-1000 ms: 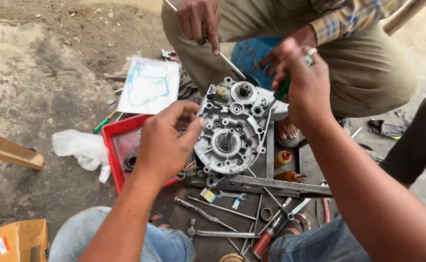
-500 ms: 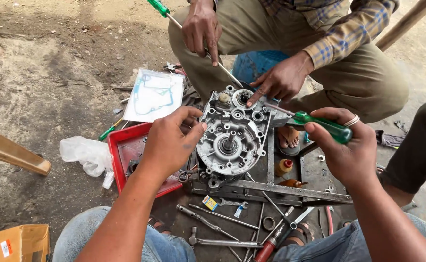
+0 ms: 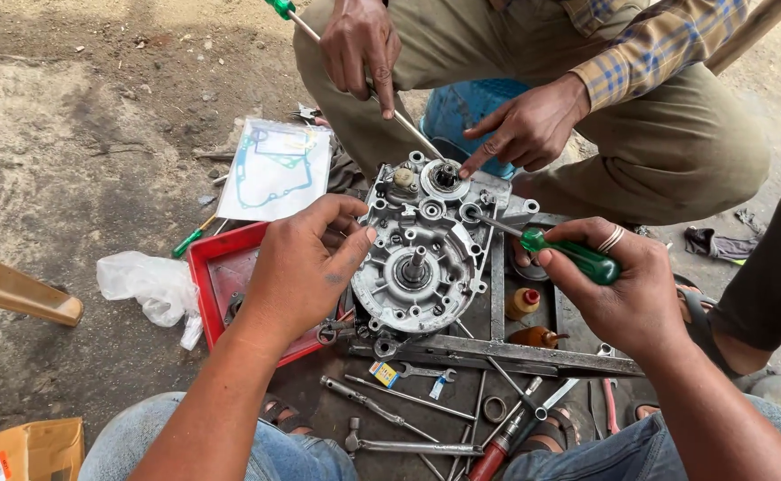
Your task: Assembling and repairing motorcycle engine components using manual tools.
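Dirt ground (image 3: pixel 79 134) carries a red tray (image 3: pixel 217 294), plastic bag (image 3: pixel 146 281) and gasket packet (image 3: pixel 275 169).
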